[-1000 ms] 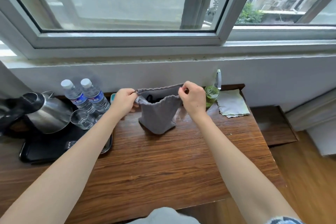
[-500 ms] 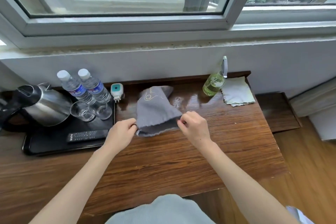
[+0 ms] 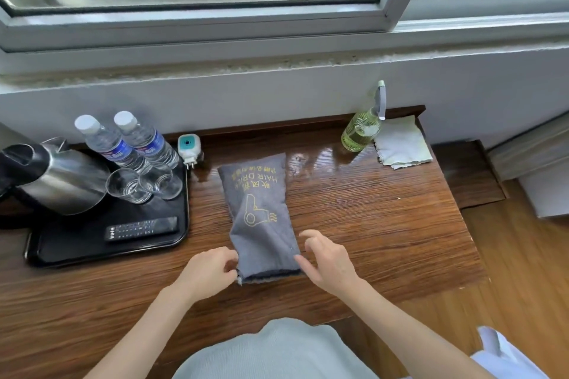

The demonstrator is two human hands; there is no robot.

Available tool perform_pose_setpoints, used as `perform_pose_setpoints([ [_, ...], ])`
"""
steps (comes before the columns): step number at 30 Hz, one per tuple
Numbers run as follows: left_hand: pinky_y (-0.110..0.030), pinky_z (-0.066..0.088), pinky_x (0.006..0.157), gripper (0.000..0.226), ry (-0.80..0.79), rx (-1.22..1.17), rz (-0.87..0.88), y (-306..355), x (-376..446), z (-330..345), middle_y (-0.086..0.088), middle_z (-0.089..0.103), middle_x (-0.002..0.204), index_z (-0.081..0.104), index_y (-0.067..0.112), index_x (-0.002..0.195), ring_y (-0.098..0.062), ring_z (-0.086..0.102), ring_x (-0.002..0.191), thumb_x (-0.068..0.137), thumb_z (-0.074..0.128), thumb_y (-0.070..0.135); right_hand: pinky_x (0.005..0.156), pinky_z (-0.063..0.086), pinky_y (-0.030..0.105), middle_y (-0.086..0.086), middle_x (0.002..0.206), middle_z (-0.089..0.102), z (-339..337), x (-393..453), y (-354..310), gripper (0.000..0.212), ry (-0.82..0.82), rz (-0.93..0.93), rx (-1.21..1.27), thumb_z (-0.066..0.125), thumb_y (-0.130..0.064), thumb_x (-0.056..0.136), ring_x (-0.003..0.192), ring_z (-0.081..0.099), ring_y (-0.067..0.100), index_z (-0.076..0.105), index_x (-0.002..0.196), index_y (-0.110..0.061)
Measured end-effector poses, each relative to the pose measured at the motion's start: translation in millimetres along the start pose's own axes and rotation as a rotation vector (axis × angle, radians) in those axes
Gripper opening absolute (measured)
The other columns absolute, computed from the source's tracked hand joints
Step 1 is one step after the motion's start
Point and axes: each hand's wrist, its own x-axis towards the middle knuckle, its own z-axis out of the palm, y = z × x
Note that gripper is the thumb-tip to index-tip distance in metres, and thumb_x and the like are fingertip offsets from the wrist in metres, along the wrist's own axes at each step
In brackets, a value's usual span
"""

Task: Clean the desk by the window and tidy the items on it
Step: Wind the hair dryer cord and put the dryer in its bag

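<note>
Hair-dryer pouch (image 3: 258, 212) now flat on desk (image 3: 369, 224), left hand (image 3: 209, 271) pinching its corner, right hand (image 3: 326, 261) released, fingers loose.

Left hand (image 3: 207, 274) fingers curled; right hand (image 3: 327, 262) fingers spread, relaxed

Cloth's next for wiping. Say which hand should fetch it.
Right. The cloth lies at the desk's far right corner beside the spray bottle, on the right hand's side. That hand looks open, while the left hand pinches the grey pouch's corner.
</note>
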Motion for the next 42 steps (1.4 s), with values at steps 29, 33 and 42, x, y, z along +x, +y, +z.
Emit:
perform_pose_setpoints([
  [29,-0.028,0.041,0.106,0.077,0.235,0.039,0.106,25.3,59.8,32.5,-0.006,-0.029,0.155,-0.007,0.027,0.151,-0.025,0.003,0.148,0.096,0.042,0.05,0.113,0.027,0.037,-0.005,0.162,0.01,55.0,67.0,-6.5,0.053,-0.373,0.64,0.29,0.041,-0.051,0.098,0.147,0.016,0.015,0.015,0.145,-0.054],
  [33,-0.031,0.037,0.109,0.078,0.257,-0.033,0.066,24.7,62.5,26.5,-0.006,-0.028,0.156,-0.012,0.034,0.149,-0.024,-0.006,0.148,0.095,0.042,0.052,0.113,0.026,0.037,-0.007,0.162,0.007,62.7,75.1,-9.9,0.058,-0.317,0.7,0.304,0.038,-0.05,0.099,0.146,0.02,0.015,0.002,0.143,-0.058],
  [42,-0.036,0.044,0.101,0.079,0.194,-0.113,-0.059,8.3,92.9,1.9,-0.01,-0.022,0.158,-0.012,0.036,0.15,-0.026,0.003,0.148,0.094,0.041,0.055,0.104,0.036,0.038,-0.002,0.162,0.002,74.7,121.3,-14.6,0.063,-0.41,0.678,0.307,0.04,-0.048,0.1,0.138,0.038,0.027,-0.003,0.146,-0.052],
])
